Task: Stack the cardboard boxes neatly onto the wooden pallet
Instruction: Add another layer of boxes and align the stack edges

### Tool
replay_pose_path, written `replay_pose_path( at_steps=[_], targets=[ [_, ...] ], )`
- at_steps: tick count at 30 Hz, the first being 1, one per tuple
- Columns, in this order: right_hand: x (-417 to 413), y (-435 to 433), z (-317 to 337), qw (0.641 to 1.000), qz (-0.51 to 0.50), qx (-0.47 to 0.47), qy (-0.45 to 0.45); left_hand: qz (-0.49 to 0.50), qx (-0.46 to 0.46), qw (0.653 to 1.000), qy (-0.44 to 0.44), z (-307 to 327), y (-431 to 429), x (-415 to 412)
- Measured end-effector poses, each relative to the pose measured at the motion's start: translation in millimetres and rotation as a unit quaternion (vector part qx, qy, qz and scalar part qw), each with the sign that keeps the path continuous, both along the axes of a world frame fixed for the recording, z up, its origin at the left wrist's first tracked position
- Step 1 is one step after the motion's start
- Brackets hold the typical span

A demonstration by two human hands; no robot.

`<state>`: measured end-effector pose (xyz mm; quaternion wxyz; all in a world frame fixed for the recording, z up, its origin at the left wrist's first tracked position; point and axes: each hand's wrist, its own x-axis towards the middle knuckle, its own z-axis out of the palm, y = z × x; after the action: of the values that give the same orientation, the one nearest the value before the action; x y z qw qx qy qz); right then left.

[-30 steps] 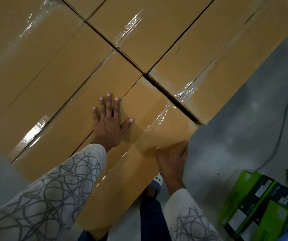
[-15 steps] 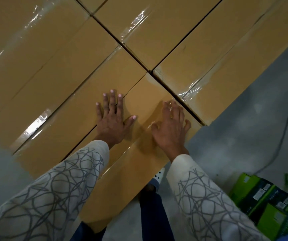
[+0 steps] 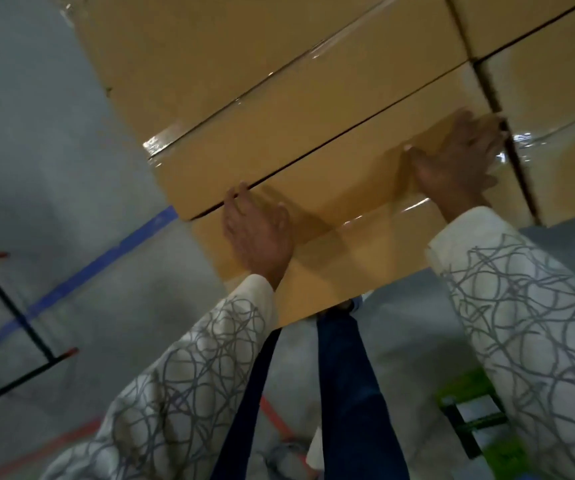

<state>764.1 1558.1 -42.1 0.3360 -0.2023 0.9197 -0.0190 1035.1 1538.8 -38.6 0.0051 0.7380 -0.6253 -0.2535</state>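
Several tape-sealed cardboard boxes lie packed side by side in one flat layer; whatever they rest on is hidden. The nearest box (image 3: 348, 206) lies crosswise in front of me. My left hand (image 3: 258, 233) presses flat on its left end, fingertips reaching the dark seam with the neighbouring box (image 3: 314, 126). Over at the right end, my right hand (image 3: 459, 161) rests with spread fingers, close to the gap beside another box (image 3: 556, 98). Neither hand grips anything.
A grey concrete floor with a blue line (image 3: 106, 261) and a red line (image 3: 272, 414) surrounds the stack. A black metal frame with orange tips (image 3: 19, 323) stands at the left. Green printed cartons (image 3: 469, 410) lie at the lower right, behind my sleeve.
The view has swung left. My left hand slid from the middle seam to the near box's left end. My right hand moved from the box's edge onto its top, at the right end.
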Motion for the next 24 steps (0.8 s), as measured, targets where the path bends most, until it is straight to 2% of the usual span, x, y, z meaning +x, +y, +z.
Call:
replay_pose_path(
  at_steps=[2,4,7,10,12,15,19,22,24],
  targets=[
    [8,-8,-2,1.000,-0.030,0.001,0.006,0.168,0.030,0.985,-0.035,2,10,37],
    [16,-14,-4,0.999,-0.035,0.008,0.021,0.272,0.067,0.959,-0.036,0,16,65],
    [23,-24,-6,0.999,-0.042,0.024,0.023,0.329,0.085,0.938,0.060,-12,18,98],
    [24,-28,-2,0.998,-0.046,0.027,0.018,0.414,0.111,0.885,0.184,-16,2,105],
    [25,-27,2,0.999,-0.035,0.028,0.009,0.463,0.105,0.851,0.226,-16,-14,105],
    [27,-27,4,0.999,-0.016,0.029,-0.009,0.516,0.094,0.817,0.240,-12,-30,102],
    [27,-24,2,0.999,-0.001,0.038,-0.018,0.546,0.092,0.791,0.260,-6,-38,94],
    [28,-22,0,0.999,0.000,0.039,-0.014,0.543,0.093,0.792,0.265,-5,-40,94],
    [27,-21,-2,0.999,0.001,0.043,-0.001,0.520,0.092,0.805,0.270,-4,-40,92]
  ],
)
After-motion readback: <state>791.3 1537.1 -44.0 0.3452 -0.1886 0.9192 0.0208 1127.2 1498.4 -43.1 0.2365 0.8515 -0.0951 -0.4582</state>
